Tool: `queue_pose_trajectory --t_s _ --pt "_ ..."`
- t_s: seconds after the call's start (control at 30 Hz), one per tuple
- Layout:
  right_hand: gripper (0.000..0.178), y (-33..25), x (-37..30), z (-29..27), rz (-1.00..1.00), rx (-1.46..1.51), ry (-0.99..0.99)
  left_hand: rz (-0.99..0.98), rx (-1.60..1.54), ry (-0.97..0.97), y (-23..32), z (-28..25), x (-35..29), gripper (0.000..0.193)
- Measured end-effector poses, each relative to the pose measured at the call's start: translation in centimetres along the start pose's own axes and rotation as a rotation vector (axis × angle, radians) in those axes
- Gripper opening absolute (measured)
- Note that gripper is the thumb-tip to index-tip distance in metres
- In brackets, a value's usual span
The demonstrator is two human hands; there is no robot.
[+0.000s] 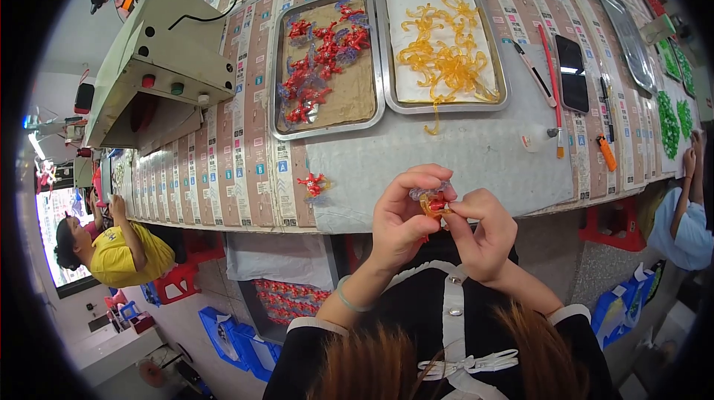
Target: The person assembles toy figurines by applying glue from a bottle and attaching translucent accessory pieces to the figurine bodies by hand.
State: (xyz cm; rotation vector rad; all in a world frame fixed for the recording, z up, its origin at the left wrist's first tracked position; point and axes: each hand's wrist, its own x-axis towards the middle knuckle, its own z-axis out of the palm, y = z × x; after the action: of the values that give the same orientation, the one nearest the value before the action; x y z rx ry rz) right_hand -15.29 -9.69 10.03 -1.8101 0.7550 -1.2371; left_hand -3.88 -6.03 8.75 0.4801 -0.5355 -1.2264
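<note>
Close to my body, just past the table's front edge, both hands meet around a small red plastic figure [437, 206] with clear yellow and purplish parts. My left hand [396, 214] is closed on it, thumb and fingers curled about its sides. From the other side my right hand [485, 230] pinches at it with thumb and forefinger. My fingers cover much of the figure. A similar red figure [313, 184] with yellow and purplish parts lies on the table to the left. Beyond, a metal tray [380, 95] holds red figures [327, 50]; another [451, 108] holds curly clear yellow pieces [457, 62].
Right of the trays lie a pen [534, 73], a red-handled brush [552, 76], a black phone [572, 73] and an orange cutter [606, 152]. A cream machine [167, 50] stands at left. Co-workers sit at both sides. Below the table is a box [279, 259] of red pieces.
</note>
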Motion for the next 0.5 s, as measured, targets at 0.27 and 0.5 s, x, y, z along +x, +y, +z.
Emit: queue_pose_trajectory --t_s 0.27,0.5 --pt "0.017 -0.61 0.34 -0.09 -0.064 -0.049 -0.007 -0.042 -0.115 0.009 -0.21 -0.22 -0.24 0.034" --pt "0.016 -0.58 0.16 -0.32 -0.008 0.018 0.023 -0.180 -0.156 0.123 -0.23 -0.27 -0.15 0.039"
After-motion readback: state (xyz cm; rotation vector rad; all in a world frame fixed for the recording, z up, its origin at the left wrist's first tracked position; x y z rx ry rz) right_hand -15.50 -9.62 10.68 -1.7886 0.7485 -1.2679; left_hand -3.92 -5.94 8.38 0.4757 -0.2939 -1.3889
